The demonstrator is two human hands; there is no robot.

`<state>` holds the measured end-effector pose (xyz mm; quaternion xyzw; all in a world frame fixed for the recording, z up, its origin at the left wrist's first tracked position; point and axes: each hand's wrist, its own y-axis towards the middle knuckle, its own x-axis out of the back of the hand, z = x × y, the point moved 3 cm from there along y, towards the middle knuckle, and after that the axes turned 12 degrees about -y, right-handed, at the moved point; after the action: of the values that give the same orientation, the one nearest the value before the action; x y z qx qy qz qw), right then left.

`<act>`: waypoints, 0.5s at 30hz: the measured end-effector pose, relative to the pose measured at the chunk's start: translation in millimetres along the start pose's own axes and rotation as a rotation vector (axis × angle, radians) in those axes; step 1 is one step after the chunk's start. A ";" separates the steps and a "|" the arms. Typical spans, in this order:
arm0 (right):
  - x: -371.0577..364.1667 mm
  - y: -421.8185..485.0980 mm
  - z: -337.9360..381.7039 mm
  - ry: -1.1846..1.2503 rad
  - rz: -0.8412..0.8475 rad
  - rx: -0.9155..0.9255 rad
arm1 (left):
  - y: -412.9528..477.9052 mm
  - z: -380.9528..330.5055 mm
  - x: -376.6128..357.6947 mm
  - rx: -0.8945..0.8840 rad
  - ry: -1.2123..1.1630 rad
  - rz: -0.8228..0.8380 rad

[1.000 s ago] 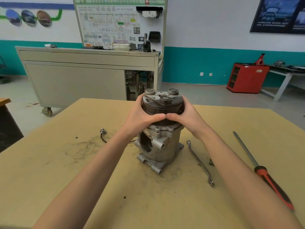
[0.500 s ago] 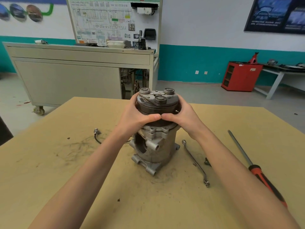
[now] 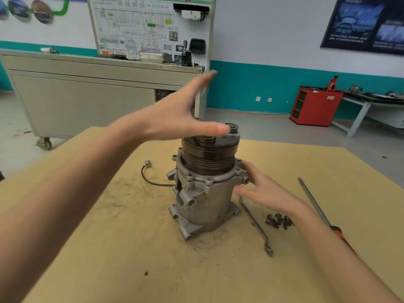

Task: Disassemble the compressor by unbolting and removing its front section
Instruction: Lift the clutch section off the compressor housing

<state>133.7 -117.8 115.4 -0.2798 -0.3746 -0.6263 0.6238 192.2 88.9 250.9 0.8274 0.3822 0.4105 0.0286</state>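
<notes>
Left hand (image 3: pixel 175 119) hovers spread above compressor (image 3: pixel 205 193); right hand (image 3: pixel 264 193) rests flat against it.

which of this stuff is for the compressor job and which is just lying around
For the job: compressor, front section, bolts, wrench, maybe screwdriver.
Lying about: cart, red cabinet, wall chart.

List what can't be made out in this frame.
Head view only:
- Compressor top face: partly covered by the motion-blurred left hand.
- Screwdriver handle: mostly behind the right forearm.
- Wrench upper end: hidden behind the right hand.
- Bolts: too small to count.
</notes>
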 end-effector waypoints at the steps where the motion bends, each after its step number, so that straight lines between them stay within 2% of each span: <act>1: -7.5 -0.4 -2.8 -0.004 0.008 -0.008 | 10.9 -9.4 -5.5 0.015 0.184 0.107; 3: -14.5 -0.9 -4.2 -0.032 -0.080 -0.043 | 29.7 -20.0 -22.8 0.138 0.485 0.327; 6: -14.6 -1.9 -4.2 -0.143 -0.202 -0.050 | 46.8 -21.9 -40.2 0.304 0.629 0.501; 12: -8.9 0.6 -5.0 -0.403 -0.270 0.026 | 53.6 -13.9 -39.6 0.395 0.615 0.564; 15: -9.4 -3.4 -5.1 -0.453 -0.296 0.061 | 55.9 -8.1 -39.6 0.348 0.617 0.576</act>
<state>131.5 -116.8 104.4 -0.3361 -0.5603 -0.6206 0.4336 205.9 21.3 250.4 0.7314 0.1906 0.5587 -0.3414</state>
